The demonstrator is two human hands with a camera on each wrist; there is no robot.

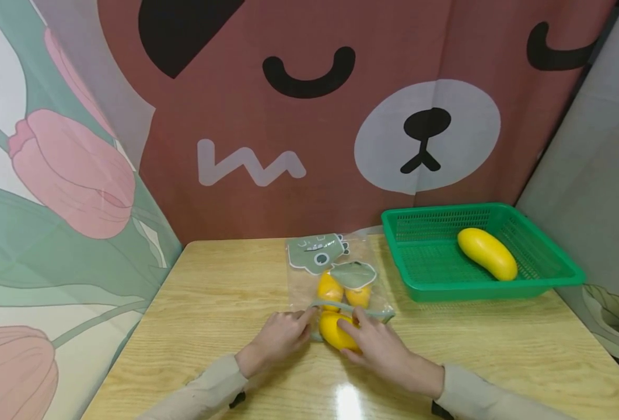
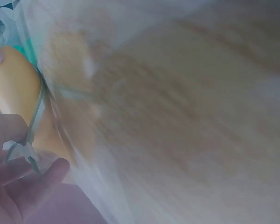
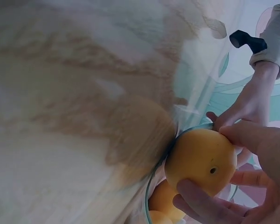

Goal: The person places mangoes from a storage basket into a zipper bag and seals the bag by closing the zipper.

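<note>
My right hand (image 1: 385, 347) grips a yellow mango (image 1: 334, 330) at the mouth of a clear zip bag (image 1: 301, 287), with fingers and thumb around its sides. The bag's green-edged opening faces me, and my left hand (image 1: 282, 333) pinches its left edge. In the left wrist view the green rim (image 2: 38, 105) runs close against the mango (image 2: 15, 86). A dark round spot marks the mango's end (image 3: 200, 158) in the right wrist view. Farther in, two yellow fruits (image 1: 330, 287) lie inside the bag, partly covered by its printed green cartoon figures.
At the back right stands a green perforated basket (image 1: 493, 287) with one long yellow mango (image 1: 486, 254) inside. The bag's right side lies close to it. Bare wooden tabletop (image 1: 225, 291) shows left of the bag. A printed curtain (image 1: 309, 204) hangs behind the table.
</note>
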